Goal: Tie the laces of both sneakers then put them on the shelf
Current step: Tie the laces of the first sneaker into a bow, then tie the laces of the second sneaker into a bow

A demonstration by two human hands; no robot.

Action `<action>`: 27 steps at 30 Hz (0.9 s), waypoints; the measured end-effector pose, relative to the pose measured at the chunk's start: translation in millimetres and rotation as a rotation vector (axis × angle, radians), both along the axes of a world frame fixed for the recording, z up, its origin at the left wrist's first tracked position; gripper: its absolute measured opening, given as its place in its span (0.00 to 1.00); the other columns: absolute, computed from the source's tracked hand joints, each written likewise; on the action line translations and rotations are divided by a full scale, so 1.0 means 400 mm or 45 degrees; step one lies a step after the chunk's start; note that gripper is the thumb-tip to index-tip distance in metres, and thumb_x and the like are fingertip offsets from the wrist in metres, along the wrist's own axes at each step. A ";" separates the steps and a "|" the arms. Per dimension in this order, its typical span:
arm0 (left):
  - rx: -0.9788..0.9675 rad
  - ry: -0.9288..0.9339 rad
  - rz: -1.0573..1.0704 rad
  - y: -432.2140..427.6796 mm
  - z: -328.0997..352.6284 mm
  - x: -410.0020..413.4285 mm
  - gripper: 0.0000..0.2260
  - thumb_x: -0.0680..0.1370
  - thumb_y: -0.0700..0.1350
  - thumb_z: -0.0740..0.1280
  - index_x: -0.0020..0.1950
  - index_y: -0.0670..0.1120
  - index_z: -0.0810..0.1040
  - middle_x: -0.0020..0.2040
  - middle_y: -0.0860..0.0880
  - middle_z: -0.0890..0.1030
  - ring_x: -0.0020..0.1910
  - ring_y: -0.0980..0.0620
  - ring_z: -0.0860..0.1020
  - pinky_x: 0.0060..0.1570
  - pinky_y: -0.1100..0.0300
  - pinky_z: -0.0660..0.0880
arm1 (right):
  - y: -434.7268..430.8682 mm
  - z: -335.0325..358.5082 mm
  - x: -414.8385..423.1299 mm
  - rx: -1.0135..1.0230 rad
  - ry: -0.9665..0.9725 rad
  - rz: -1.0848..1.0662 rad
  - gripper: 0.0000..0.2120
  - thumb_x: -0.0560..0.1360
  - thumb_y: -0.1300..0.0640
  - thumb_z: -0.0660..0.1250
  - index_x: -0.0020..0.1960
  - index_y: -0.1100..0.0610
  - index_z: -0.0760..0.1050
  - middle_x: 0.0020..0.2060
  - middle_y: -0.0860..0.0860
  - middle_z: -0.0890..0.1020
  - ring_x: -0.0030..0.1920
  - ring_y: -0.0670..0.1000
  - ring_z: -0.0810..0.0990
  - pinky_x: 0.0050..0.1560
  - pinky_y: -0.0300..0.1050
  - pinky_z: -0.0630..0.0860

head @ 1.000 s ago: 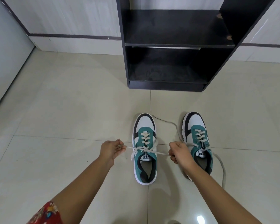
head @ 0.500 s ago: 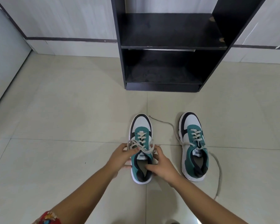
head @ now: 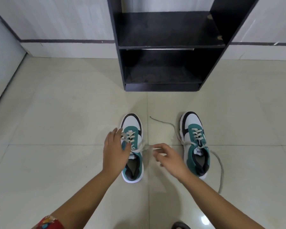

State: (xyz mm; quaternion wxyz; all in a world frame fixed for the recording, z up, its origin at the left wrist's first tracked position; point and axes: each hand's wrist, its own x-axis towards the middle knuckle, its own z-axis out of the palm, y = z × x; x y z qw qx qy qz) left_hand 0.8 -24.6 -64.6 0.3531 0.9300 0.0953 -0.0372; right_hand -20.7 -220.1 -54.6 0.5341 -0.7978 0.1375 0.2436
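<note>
Two white, teal and black sneakers stand side by side on the tile floor, toes toward the black shelf unit (head: 171,46). The left sneaker (head: 131,120) has its cream laces (head: 139,148) in a bow. My left hand (head: 115,150) lies over that shoe's left side with fingers stretched out, holding nothing. My right hand (head: 169,158) hovers between the shoes, fingers apart and blurred, the tips just beside a loop of the bow. The right sneaker (head: 195,129) has loose lace ends (head: 221,171) trailing on the floor at both sides.
The shelf unit has two bare black boards and stands against a white wall with a dark stripe (head: 64,41). A grey panel (head: 2,63) runs along the left. Something dark (head: 180,225) shows at the bottom edge.
A second ago both hands pulled the left sneaker's laces taut sideways. They then came together over the shoe's tongue. Now both hands have let go and spread apart, the right one shifting rightward.
</note>
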 end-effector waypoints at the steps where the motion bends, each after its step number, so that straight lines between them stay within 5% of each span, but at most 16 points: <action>1: 0.046 -0.099 -0.062 -0.023 0.004 0.005 0.22 0.76 0.46 0.65 0.69 0.46 0.66 0.73 0.47 0.65 0.74 0.46 0.58 0.72 0.50 0.59 | -0.038 0.013 -0.001 -0.079 -0.090 -0.058 0.08 0.74 0.52 0.67 0.52 0.47 0.77 0.45 0.45 0.83 0.43 0.46 0.81 0.51 0.52 0.79; 6: -0.001 -0.285 -0.457 -0.177 0.016 0.029 0.15 0.74 0.47 0.63 0.60 0.50 0.74 0.66 0.50 0.73 0.68 0.49 0.67 0.67 0.50 0.66 | -0.228 0.058 -0.029 -0.567 -0.271 -0.358 0.12 0.74 0.55 0.67 0.57 0.50 0.76 0.50 0.49 0.82 0.49 0.49 0.80 0.48 0.46 0.76; 9: -0.229 0.054 -0.549 -0.259 0.010 0.036 0.14 0.76 0.46 0.64 0.62 0.50 0.73 0.62 0.53 0.75 0.62 0.53 0.73 0.60 0.58 0.69 | -0.297 0.025 -0.046 -0.592 -0.094 -0.409 0.27 0.69 0.54 0.72 0.66 0.52 0.68 0.63 0.53 0.75 0.58 0.55 0.77 0.56 0.52 0.76; 12: -0.443 0.439 -0.559 -0.314 0.001 0.041 0.14 0.77 0.46 0.64 0.62 0.50 0.72 0.62 0.54 0.76 0.58 0.54 0.75 0.55 0.60 0.70 | -0.303 -0.017 -0.047 -0.465 -0.005 -0.451 0.34 0.65 0.55 0.73 0.68 0.52 0.65 0.64 0.50 0.75 0.56 0.55 0.79 0.55 0.53 0.77; 18: -0.423 0.446 -0.640 -0.348 -0.014 0.027 0.17 0.77 0.45 0.64 0.65 0.53 0.70 0.65 0.55 0.74 0.60 0.54 0.74 0.58 0.60 0.70 | -0.259 -0.048 -0.056 -0.412 -0.076 -0.427 0.29 0.66 0.62 0.70 0.66 0.53 0.67 0.61 0.49 0.76 0.57 0.52 0.78 0.52 0.43 0.74; 23: -0.124 0.205 -0.750 -0.352 -0.032 0.043 0.18 0.77 0.43 0.63 0.67 0.50 0.69 0.66 0.51 0.72 0.65 0.53 0.70 0.62 0.61 0.66 | -0.263 -0.038 -0.043 -0.576 -0.089 -0.345 0.22 0.72 0.41 0.64 0.64 0.47 0.70 0.57 0.43 0.79 0.57 0.51 0.77 0.56 0.52 0.74; 27: -0.007 0.134 -0.811 -0.375 -0.021 0.086 0.05 0.75 0.43 0.65 0.50 0.50 0.77 0.56 0.53 0.78 0.56 0.53 0.76 0.56 0.57 0.73 | -0.324 -0.023 -0.007 -0.626 -0.069 -0.230 0.06 0.74 0.46 0.63 0.49 0.44 0.76 0.41 0.42 0.81 0.49 0.48 0.79 0.53 0.49 0.72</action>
